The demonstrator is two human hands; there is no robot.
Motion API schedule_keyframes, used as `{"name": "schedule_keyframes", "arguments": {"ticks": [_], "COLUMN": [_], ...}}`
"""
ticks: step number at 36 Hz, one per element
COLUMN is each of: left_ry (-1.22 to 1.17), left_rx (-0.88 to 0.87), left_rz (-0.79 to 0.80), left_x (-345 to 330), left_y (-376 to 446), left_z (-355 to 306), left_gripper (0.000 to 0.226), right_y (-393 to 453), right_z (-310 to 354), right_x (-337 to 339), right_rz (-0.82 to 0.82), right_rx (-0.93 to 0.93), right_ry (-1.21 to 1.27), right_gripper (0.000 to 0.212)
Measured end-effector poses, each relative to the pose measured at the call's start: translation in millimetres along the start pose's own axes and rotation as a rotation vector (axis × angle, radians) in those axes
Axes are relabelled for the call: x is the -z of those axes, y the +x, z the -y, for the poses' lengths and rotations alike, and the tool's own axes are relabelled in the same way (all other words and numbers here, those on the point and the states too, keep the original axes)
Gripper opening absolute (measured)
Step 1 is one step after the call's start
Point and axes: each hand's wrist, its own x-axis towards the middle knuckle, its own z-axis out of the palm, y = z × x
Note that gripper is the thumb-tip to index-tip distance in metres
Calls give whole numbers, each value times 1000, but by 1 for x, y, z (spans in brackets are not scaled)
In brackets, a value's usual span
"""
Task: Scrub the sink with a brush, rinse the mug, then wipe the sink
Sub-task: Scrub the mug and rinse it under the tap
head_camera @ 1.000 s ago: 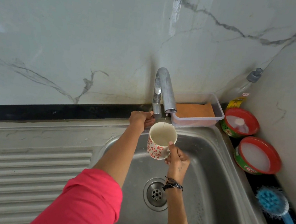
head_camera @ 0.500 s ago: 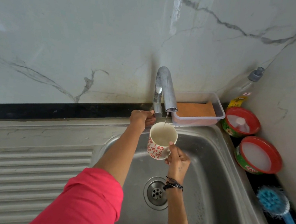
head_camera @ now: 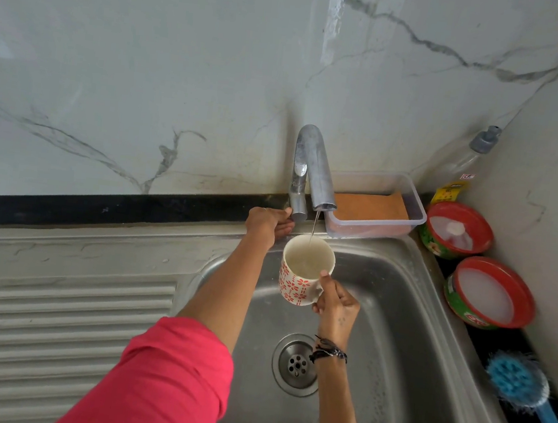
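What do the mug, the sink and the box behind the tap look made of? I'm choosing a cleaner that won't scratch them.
Mug: probably glazed ceramic; glossy cream surface with a red printed pattern.
Sink: looks like stainless steel; grey brushed sheen with dull water marks.
Box: clear plastic, seemingly; thin see-through walls show the orange pad inside.

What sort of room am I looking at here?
Most likely a home kitchen, at the washing-up corner. A steel sink with a ribbed drainboard sits under a marble-look wall, a mug is held under the tap, and a dish brush lies beside it.
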Motion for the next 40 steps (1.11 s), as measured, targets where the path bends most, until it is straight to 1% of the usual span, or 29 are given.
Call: {"name": "schedule_keyframes", "arguments": {"ticks": [3,6,13,17,22,27,32,36,40], "left_ry": [1,1,-17,-28,-29,-38,-41,-36,-33], "left_rx": [7,1,-16,-9,2,-1,-12,-18,-24], "left_rz": [-1,3,21,54,48,34,30,19,24], "left_x": [0,0,1,1,0,0,0,0,0], "left_y": [-2,-4,-8,-10,-14,-14,-14,-15,-14], "left_z": [-2,-3,-1,-2,-3,-3,-2,-2,-1], "left_gripper": [12,17,27,29,29,28,27,27,27], "right_y": [0,0,0,-1,-2,-1,0,-1,-1], "right_z": [-2,-4,-8,-13,-20,-22,-21,-20,-17], "right_x": [1,2,2,4,7,9,9,10,10], "right_rz": [-8,-5,4,-3,-11,-21,-20,-5,-3], "right_rx": [-7,-5,-31,-39,-60,-71,-73,-62,-50], "right_ry": [-18,-24,-12,-29,-17,-19,-2,-10,-4], "right_gripper": [42,37,53,46,56,44,42,46,42]}}
